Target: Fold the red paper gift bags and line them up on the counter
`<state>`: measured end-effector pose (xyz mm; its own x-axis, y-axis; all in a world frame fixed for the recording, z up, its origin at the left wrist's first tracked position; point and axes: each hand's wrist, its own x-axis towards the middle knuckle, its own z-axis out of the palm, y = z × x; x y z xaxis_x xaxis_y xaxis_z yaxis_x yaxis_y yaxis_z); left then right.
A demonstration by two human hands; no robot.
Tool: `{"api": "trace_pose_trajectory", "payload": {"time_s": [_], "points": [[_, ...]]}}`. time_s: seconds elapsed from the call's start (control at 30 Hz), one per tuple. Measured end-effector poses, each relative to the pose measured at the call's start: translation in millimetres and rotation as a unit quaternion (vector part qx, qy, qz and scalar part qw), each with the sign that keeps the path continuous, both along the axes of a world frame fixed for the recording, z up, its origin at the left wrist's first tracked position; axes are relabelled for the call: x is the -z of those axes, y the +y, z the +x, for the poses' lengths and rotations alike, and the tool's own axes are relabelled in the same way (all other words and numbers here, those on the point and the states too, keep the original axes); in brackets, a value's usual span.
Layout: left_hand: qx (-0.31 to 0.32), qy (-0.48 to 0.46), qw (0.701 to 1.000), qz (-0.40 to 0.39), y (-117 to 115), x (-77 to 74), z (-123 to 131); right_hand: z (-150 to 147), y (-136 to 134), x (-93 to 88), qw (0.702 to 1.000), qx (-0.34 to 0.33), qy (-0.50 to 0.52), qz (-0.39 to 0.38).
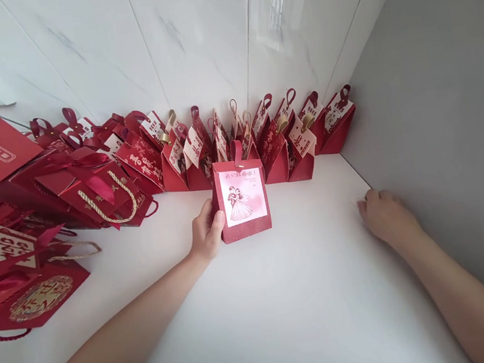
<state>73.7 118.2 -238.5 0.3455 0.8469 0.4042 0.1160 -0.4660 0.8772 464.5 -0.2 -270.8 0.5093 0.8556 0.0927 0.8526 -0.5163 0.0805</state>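
My left hand [207, 233] grips a red gift box [248, 233] by its left side, the thumb on the front. The box has a red ribbon loop on top and a pink-and-white front panel [245, 196] with a drawn couple in wedding clothes. It is upright, in front of a row of similar red boxes. Over at the right, beside the grey side panel, my right hand [386, 217] has its fingers curled and closed. A faint, pale bit shows at its fingertips, too blurred to name.
Small red and white gift boxes [274, 151] with ribbon loops line the tiled wall [197, 36]. Larger red gift boxes [44, 293] with bows and rope handles crowd the left. A grey panel [450, 114] bounds the white tabletop [288, 308] on the right.
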Motion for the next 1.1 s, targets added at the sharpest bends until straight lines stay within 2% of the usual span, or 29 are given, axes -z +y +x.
{"api": "trace_pose_trajectory", "payload": {"time_s": [0.1, 0.2, 0.27, 0.33, 0.4, 0.47, 0.53, 0.6, 0.67, 0.87, 0.97, 1.03, 1.1], "points": [[0.001, 0.001, 1.000, 0.011, -1, -0.2, 0, -17, 7, -1.8, 0.997, -0.064, 0.038, 0.014], [0.000, 0.008, 1.000, 0.018, -1, -0.4, 0, -55, 21, -22.1, 0.982, -0.147, 0.080, 0.091], [0.003, 0.003, 1.000, 0.024, 0, -0.1, 1, -88, 32, -38.6, 0.965, -0.157, 0.159, 0.139], [0.006, -0.007, 1.000, 0.030, 0, 0.3, 1, -121, 43, -52.6, 0.929, -0.206, 0.226, 0.210], [0.005, -0.012, 0.999, 0.031, 1, 0.9, 1, -153, 54, -61.8, 0.879, -0.282, 0.257, 0.285], [0.005, -0.013, 1.000, 0.024, 2, 1.5, 1, -181, 65, -64.5, 0.823, -0.356, 0.275, 0.347], [0.007, -0.020, 1.000, 0.009, 2, 2.5, 1, -204, 73, -60.8, 0.777, -0.407, 0.296, 0.378], [0.002, -0.029, 1.000, -0.010, 2, 3.5, 1, -220, 77, -53.0, 0.756, -0.433, 0.300, 0.390], [-0.009, -0.036, 0.999, -0.026, 2, 4.2, 2, -229, 78, -44.5, 0.749, -0.448, 0.284, 0.398], [-0.045, -0.041, 0.996, -0.060, 2, 5.0, 3, -234, 71, -35.5, 0.724, -0.516, 0.222, 0.400], [-0.040, -0.062, 0.993, -0.094, 3, 6.0, 4, -237, 66, -36.5, 0.716, -0.566, 0.182, 0.366], [-0.032, -0.077, 0.991, -0.102, 5, 6.7, 4, -237, 61, -37.0, 0.707, -0.617, 0.146, 0.314], [-0.027, -0.087, 0.990, -0.103, 8, 8.0, 5, -232, 53, -38.2, 0.680, -0.684, 0.097, 0.245]]}}
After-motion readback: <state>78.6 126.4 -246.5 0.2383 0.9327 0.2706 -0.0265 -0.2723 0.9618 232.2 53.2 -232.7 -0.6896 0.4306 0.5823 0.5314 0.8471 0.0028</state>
